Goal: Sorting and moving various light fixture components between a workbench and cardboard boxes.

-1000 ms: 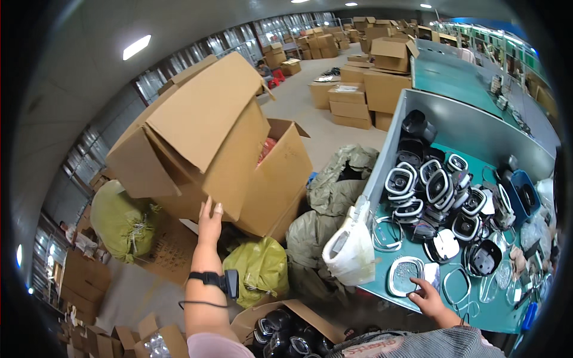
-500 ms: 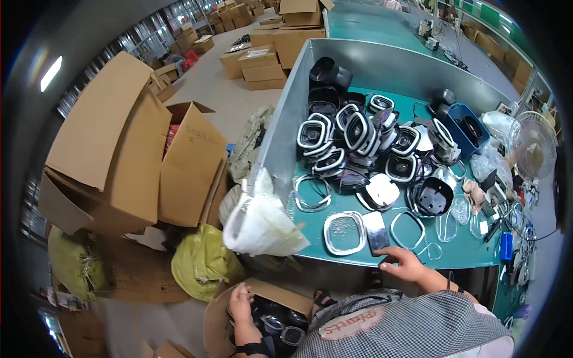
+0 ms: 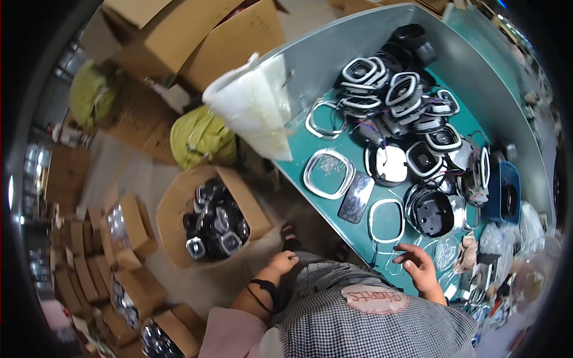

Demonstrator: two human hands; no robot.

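My left hand (image 3: 283, 262) rests against the front of the checked apron (image 3: 334, 316), its fingers curled in and nothing showing in them. Over the near edge of the green-topped table, my right hand (image 3: 419, 267) hovers with fingers bent and apart, holding nothing. Closest to it are a white rounded-square ring (image 3: 386, 221) and a thin white cord. A dark phone (image 3: 356, 198) lies left of that ring, beside another white ring (image 3: 329, 174) with small clear bits inside it. Past them, a round black housing (image 3: 432, 213) sits among a heap of black-and-white units (image 3: 403, 89).
On the floor to the left stands an open carton (image 3: 246, 203) of black parts, with a yellow-green sack (image 3: 202, 138) behind it. A white plastic bag (image 3: 253, 95) hangs over the table's left corner. At the right are a blue bin (image 3: 506, 185) and a fan (image 3: 534, 277).
The view has swung left and down. My left hand has left the carton and come to the apron. My right hand is now away from the phone, nearer the cord and ring.
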